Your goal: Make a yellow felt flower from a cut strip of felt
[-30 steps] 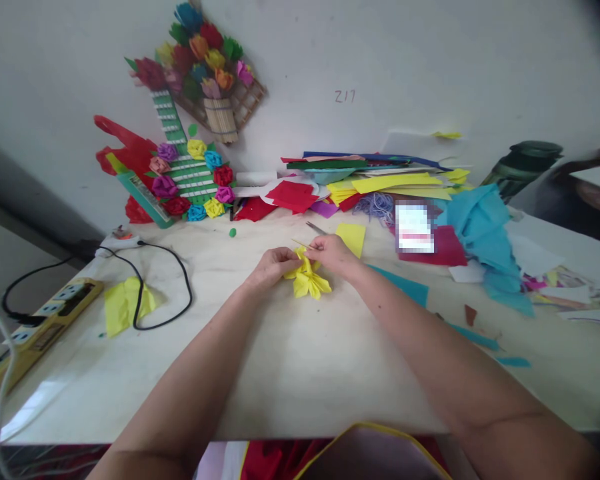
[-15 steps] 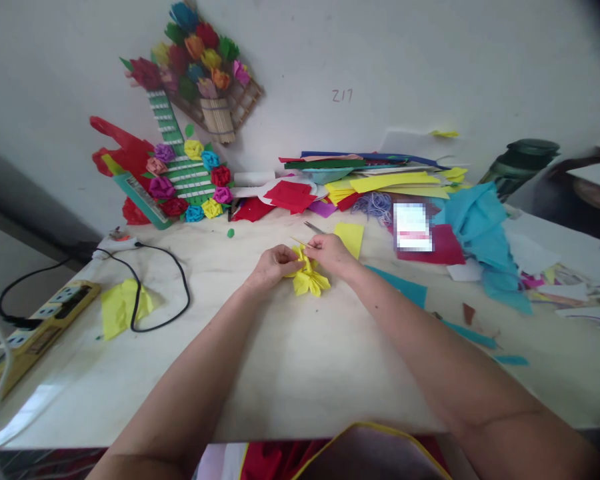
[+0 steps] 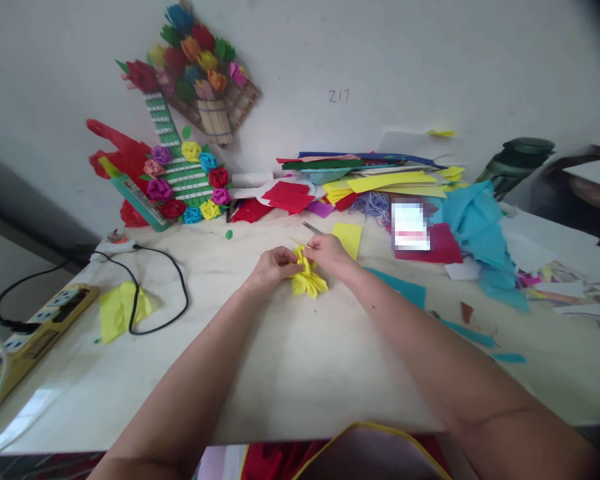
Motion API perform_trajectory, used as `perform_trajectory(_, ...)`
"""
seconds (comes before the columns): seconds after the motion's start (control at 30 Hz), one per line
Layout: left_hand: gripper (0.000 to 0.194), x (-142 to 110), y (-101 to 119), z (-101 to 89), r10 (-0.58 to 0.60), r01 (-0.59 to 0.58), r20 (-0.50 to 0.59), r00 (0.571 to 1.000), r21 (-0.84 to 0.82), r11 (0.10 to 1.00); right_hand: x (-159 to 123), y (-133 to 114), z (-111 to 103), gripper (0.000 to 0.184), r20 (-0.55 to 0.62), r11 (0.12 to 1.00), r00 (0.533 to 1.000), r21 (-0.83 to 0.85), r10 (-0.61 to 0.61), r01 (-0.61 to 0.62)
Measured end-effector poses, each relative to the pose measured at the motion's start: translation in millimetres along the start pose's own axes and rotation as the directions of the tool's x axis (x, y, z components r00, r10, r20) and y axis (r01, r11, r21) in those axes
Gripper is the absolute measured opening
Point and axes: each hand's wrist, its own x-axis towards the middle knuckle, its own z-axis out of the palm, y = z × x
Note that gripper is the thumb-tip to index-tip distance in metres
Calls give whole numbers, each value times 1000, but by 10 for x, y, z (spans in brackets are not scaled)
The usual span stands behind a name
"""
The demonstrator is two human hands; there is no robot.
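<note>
Barely anything changed: left hand point(image 3: 274, 268) stayed pinched on the yellow flower point(image 3: 310, 283), left of the yellow sheet point(image 3: 349, 240); right hand's point(image 3: 327, 253) grip stayed on a thin stick point(image 3: 297, 241). Seemed mid-fiddle.

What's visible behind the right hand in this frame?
Behind the right hand are a yellow sheet and a pointed grey metal tip, perhaps scissors. The hand hides the sheet's lower left part; the rest of the metal tool cannot be seen.

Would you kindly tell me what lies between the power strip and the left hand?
In the head view, yellow paper and a looped black cord lie there.
</note>
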Motion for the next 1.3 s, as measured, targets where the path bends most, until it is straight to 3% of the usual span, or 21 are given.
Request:
perform_trajectory(0.5,28,-22,41,18,41,-42,55,998,11,999,6,-1,-24,6,30,997,997,35,71,-72)
perform_trajectory(0.67,29,-23,32,18,38,-40,60,997,26,999,-32,-63,-73,22,112,989,993,145,22,-38)
perform_trajectory(0.83,29,-29,43,24,22,-24,65,998,36,999,-61,-84,-111,10,160,976,986,217,-51,15)
perform_trajectory(1.13,27,-43,46,25,52,-56,99,994,38,998,-36,-68,-91,9,88,991,994,111,59,-68)
perform_trajectory(1.3,27,-49,67,37,50,-53,115,992,20,998,-47,-102,-93,8,90,978,992,180,93,-108)
